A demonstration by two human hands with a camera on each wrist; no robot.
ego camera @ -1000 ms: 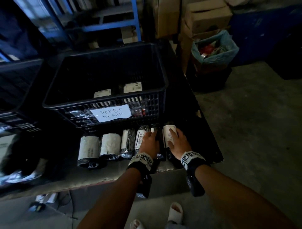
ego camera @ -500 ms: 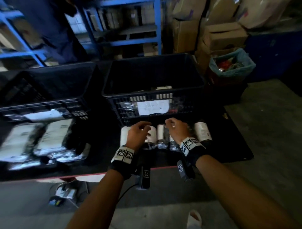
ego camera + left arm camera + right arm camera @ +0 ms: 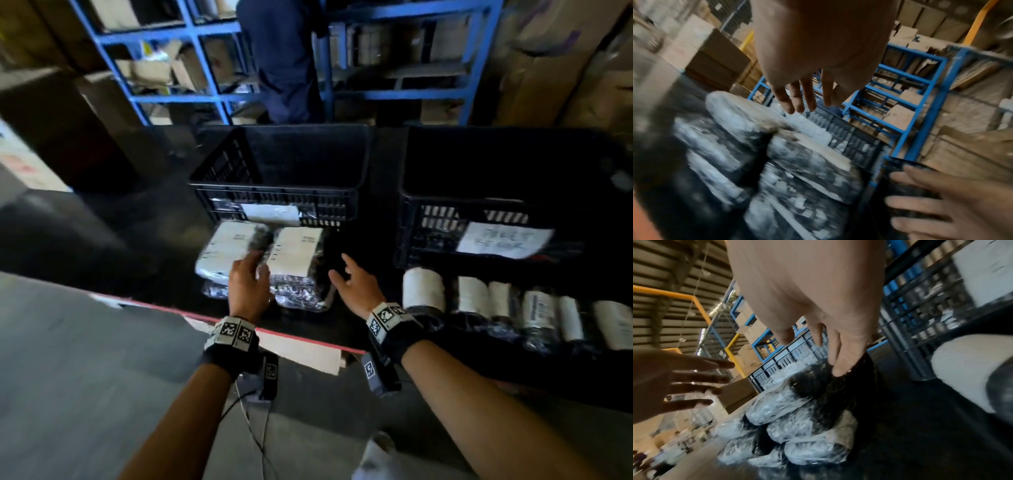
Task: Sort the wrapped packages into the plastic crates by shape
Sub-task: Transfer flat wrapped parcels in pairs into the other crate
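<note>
Two open hands, left hand and right hand, flank the flat packages, gripping nothing.

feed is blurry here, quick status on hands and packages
Left hand open, over the flat packages. Right hand open beside them, holding nothing. Rolls lined up by the right crate. Nothing in the way.

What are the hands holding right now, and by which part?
Nothing yet. The left hand and right hand are open, fingers spread, on either side of the stacked flat packages.
</note>
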